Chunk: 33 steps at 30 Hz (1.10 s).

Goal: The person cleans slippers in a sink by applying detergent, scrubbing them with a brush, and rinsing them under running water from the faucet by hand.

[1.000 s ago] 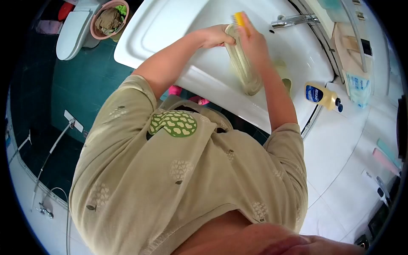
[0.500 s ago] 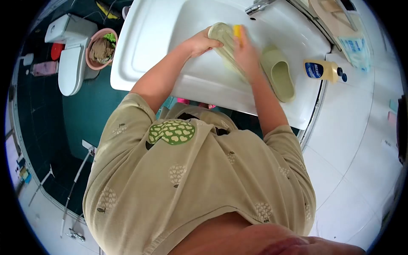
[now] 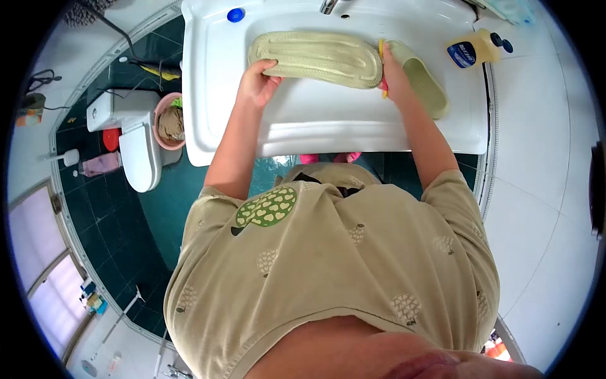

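A pale green slipper (image 3: 315, 58) is held crosswise over the white sink (image 3: 205, 120), its ridged sole facing up. My left hand (image 3: 257, 85) grips its left end, thumb on the sole. At the right end, my right hand (image 3: 396, 79) is closed on a small yellow brush (image 3: 381, 49). The brush stands edge-on against the end of the slipper, and most of its handle is hidden by my fingers. A second pale green slipper (image 3: 430, 91) lies in the sink, just right of my right hand.
A blue cap (image 3: 235, 14) sits on the sink's back left ledge. On the right rim lies a yellowish bottle (image 3: 473, 49) with a blue label. The faucet (image 3: 328, 6) is at the back. Left of the sink are a pink basin (image 3: 165, 142) with cloths and a toilet (image 3: 139, 158).
The slipper has turned from slanting to nearly level, sole up. My left hand moved to its left end, my right hand with the brush to its right end. The view shifted, revealing the blue cap.
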{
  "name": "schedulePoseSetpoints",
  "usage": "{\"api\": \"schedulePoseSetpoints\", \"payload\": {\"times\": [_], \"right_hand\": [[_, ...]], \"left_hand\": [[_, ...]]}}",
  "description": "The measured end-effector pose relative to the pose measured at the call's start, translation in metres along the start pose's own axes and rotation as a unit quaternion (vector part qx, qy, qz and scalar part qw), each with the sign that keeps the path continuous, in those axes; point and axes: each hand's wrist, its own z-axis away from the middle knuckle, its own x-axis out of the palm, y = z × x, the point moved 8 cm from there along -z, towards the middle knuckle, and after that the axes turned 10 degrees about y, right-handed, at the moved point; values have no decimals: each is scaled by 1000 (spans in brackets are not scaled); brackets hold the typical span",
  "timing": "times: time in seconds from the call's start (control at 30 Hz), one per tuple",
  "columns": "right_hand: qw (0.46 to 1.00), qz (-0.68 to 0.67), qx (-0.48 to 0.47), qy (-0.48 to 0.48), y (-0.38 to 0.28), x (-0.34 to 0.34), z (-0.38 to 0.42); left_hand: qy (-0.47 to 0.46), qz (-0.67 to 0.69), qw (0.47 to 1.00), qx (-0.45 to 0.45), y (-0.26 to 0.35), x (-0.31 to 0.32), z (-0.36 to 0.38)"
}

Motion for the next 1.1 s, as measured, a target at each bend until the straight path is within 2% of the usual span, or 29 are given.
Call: {"api": "schedulePoseSetpoints", "payload": {"times": [0.07, 0.13, 0.17, 0.2, 0.23, 0.27, 0.3, 0.33, 0.37, 0.4, 0.43, 0.47, 0.5, 0.53, 0.57, 0.6, 0.63, 0.67, 0.73, 0.77, 0.83, 0.87, 0.93, 1.03, 1.07, 1.1], "right_hand": [[965, -171, 125, -155, 9, 29, 11], [948, -292, 117, -44, -31, 37, 44], [947, -297, 118, -44, -37, 35, 51], [982, -171, 54, -51, -46, 27, 56], [998, -40, -10, -56, -58, 21, 60], [998, -39, -12, -56, -67, 16, 62], [995, -33, -70, -64, -89, 13, 65], [989, -26, -127, -72, -107, 12, 68], [989, -27, -127, -75, -112, 8, 65], [978, 39, -169, -114, -120, 9, 59], [961, 103, -208, -153, -129, 18, 63], [960, 104, -207, -156, -136, 21, 62], [947, 105, -221, -207, -149, 36, 71], [930, 107, -237, -259, -160, 50, 79], [928, 110, -241, -261, -168, 54, 79], [913, 140, -289, -251, -180, 59, 81], [895, 169, -336, -239, -189, 63, 81], [893, 169, -340, -240, -192, 65, 77], [946, 88, -268, -161, -194, 53, 55], [945, 88, -269, -162, -191, 53, 57], [893, 249, -373, 37, -196, 32, 66], [894, 248, -372, 36, -188, 37, 74], [835, 406, -362, 81, -158, 59, 84], [834, 403, -366, 87, -110, 97, 91], [824, 373, -424, 41, -109, 117, 111], [810, 338, -479, -7, -109, 131, 126]], "left_hand": [[31, 10, 999, 14, 3, -2, 9], [18, -7, 1000, 11, -1, -10, 8], [12, -22, 1000, 6, 0, -15, 8], [11, -25, 1000, 7, 2, -13, 8], [38, -124, 991, 34, 4, -15, 8], [66, -221, 971, 61, 7, -17, 9], [66, -220, 971, 65, 4, -15, 9], [74, -426, 874, 220, 18, -7, 15], [78, -601, 710, 357, 28, 7, 27], [30, -661, 621, 421, 29, 21, 30], [32, -661, 620, 420, 33, 34, 36], [-51, -659, 639, 395, 22, 58, 37], [-134, -650, 652, 366, 11, 86, 43], [-130, -649, 653, 368, 11, 108, 49], [-195, -637, 694, 274, -5, 128, 51], [-258, -615, 724, 175, -17, 138, 56], [-256, -615, 724, 179, -11, 141, 56], [-246, -581, 763, 142, -7, 141, 52], [-197, -519, 831, 41, -3, 137, 51], [-197, -519, 831, 42, 0, 135, 49], [-159, -504, 849, -5, -2, 118, 40], [-157, -505, 849, -5, -5, 114, 39], [-120, -487, 864, -26, -15, 96, 34], [-116, -479, 866, -83, -48, 53, 7], [-104, -490, 865, -37, -43, 47, 8], [-104, -492, 863, -38, -41, 48, 8]]}}
